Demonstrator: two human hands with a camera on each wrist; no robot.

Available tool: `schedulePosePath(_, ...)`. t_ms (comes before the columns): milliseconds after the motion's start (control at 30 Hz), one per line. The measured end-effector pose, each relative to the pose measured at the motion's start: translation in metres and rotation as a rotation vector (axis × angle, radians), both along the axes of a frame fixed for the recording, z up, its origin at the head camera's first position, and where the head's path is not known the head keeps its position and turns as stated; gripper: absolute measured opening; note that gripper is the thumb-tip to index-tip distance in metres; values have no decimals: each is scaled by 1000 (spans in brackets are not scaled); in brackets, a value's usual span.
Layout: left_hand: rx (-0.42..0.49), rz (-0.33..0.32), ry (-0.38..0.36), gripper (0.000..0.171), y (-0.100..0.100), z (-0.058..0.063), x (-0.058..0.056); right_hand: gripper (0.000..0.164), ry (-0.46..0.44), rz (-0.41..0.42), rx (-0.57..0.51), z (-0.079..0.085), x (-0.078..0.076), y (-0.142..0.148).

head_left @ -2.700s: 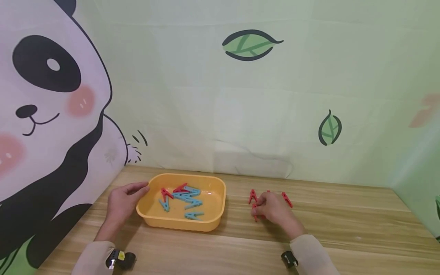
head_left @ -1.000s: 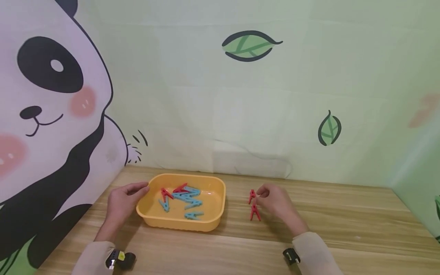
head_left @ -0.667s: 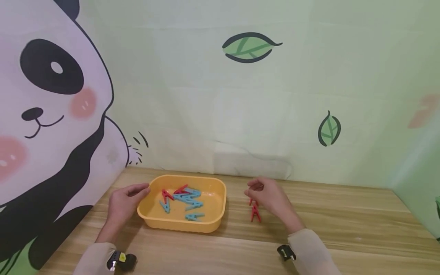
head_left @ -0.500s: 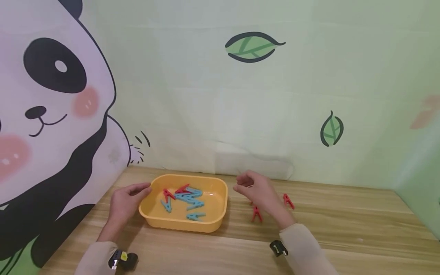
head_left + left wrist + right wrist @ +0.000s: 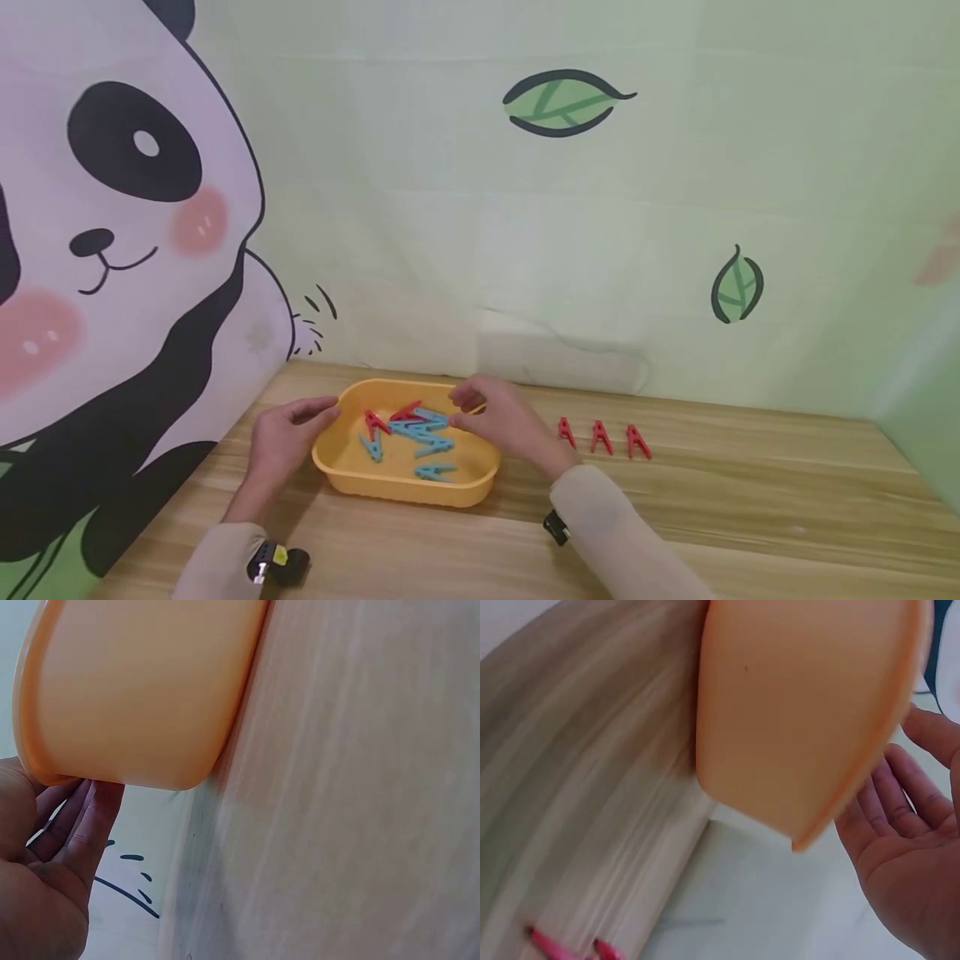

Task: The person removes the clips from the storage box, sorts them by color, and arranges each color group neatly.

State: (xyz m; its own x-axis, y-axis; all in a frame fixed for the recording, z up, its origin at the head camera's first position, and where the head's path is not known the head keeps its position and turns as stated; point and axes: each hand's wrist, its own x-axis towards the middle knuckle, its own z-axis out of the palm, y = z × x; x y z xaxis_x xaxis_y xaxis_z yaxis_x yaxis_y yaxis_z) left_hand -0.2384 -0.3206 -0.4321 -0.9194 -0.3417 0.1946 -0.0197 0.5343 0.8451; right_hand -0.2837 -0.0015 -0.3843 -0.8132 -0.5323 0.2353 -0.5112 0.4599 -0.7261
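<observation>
A yellow plastic basin stands on the table, holding several light-blue clothespins and two red clothespins. At its left end, my left hand grips the rim between thumb and fingers; the left wrist view shows the fingers tucked against the outer side below the rim. My right hand is over the basin's right end, fingers loosely bent and apart, nothing visible in them. In the right wrist view that hand appears beside the basin wall.
Three red clothespins stand in a row on the wooden table right of the right forearm. Behind is a pale green backdrop with printed leaves and a panda. Black devices are strapped at both wrists.
My right hand has left the red clothespins and moved left to over the basin's right end. The left hand stays at the basin's rim. The head view has shifted slightly.
</observation>
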Motion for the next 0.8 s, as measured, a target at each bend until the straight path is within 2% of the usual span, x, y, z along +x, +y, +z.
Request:
schedulePosePath(367, 11, -12, 7, 34, 0, 2, 0, 31, 8, 60, 77, -9, -12, -30)
schedulePosePath(567, 18, -12, 5, 33, 0, 2, 1, 30, 70, 79, 163, -18, -22, -44)
schedulePosePath(800, 13, -9, 12, 32, 0, 3, 3, 32, 118, 144, 265, -18, -24, -59)
